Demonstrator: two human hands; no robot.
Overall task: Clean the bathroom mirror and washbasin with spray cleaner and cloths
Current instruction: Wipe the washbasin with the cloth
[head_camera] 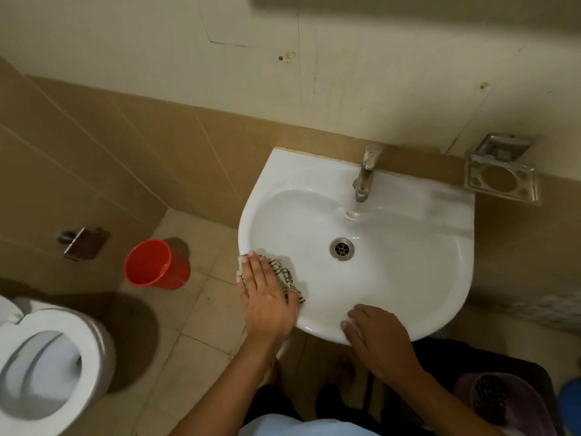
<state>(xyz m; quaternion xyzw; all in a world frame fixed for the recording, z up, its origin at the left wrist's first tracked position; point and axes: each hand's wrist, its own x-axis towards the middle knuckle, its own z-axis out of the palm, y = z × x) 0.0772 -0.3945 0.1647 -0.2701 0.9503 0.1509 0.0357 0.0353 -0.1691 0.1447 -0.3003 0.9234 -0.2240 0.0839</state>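
Note:
A white washbasin [408, 272] hangs on the tiled wall, with a metal tap [364, 177] at its back and a drain [342, 248] in the bowl. My left hand [265, 294] lies flat on a pale checked cloth [284, 272], pressing it onto the basin's front left rim. My right hand [377, 338] rests with spread fingers on the front rim and holds nothing. The bottom edge of a mirror or shelf [408, 4] shows blurred at the top. No spray bottle is in view.
A red bucket [155, 264] stands on the floor left of the basin. A white toilet [47, 366] sits at the lower left. A metal soap and cup holder [503, 174] is fixed to the wall right of the basin. A purple tub [509, 404] is at the lower right.

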